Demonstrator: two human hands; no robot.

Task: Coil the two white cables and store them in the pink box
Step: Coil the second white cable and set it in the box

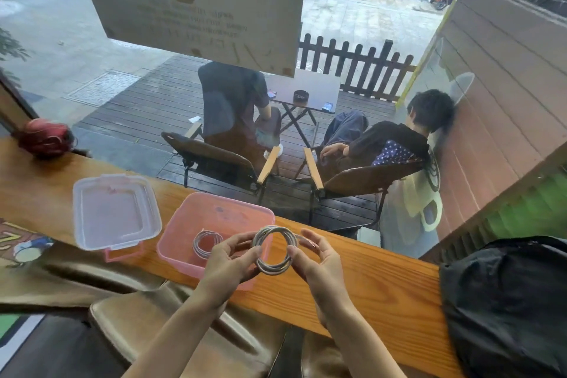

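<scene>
Two hands hold a round white cable coil just beside the pink box.

The held cable coil point(274, 250) is up in the air, at the right edge of the pink box point(190, 218). The left hand point(228, 261) pinches its left side with curled fingers, and the right hand point(319, 264) pinches its right side. A second coil point(206, 243) lies inside the pink box. The clear lid point(115, 212) sits left of the box on the wooden counter point(383, 291). A black bag point(506, 301) is far right of the box.
</scene>
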